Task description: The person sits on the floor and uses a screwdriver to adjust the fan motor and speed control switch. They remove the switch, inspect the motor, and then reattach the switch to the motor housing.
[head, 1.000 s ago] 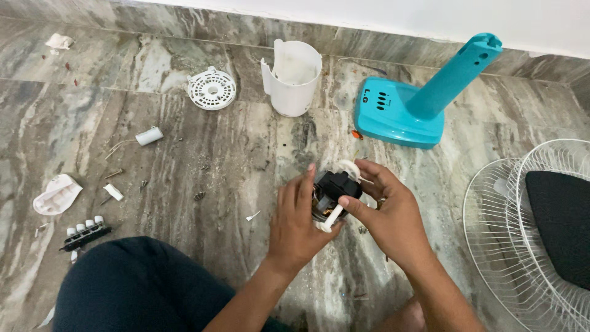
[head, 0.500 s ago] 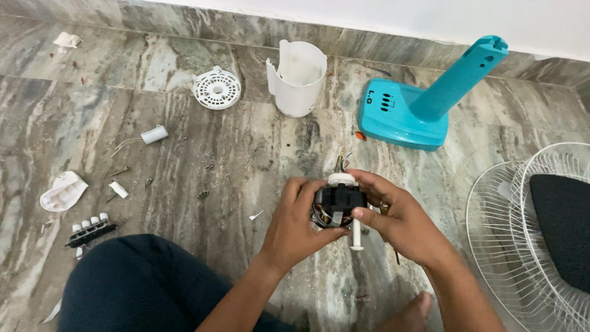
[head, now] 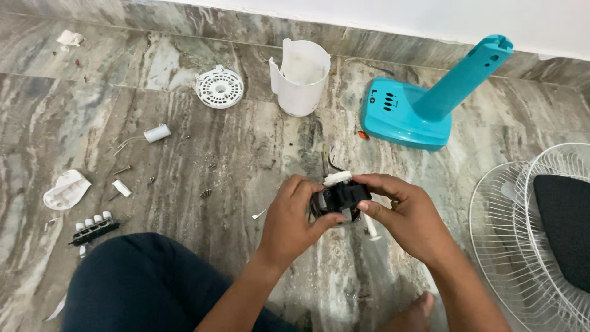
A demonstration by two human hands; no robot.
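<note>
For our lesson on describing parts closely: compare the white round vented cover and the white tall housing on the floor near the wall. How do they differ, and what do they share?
The round vented cover is a low disc pierced with slots; the tall housing is smooth-walled and not pierced.
The cover lies flat; the housing stands upright, open at the top, with one side cut away.
The cover sits left of the housing.
Both are white, rest on the marble floor, and neither hand touches them.

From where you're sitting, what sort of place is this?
Probably a room at home, not a workshop: the person sits on a marble-look floor by a white wall, with a dismantled fan's turquoise stand and wire guards spread around.
</note>
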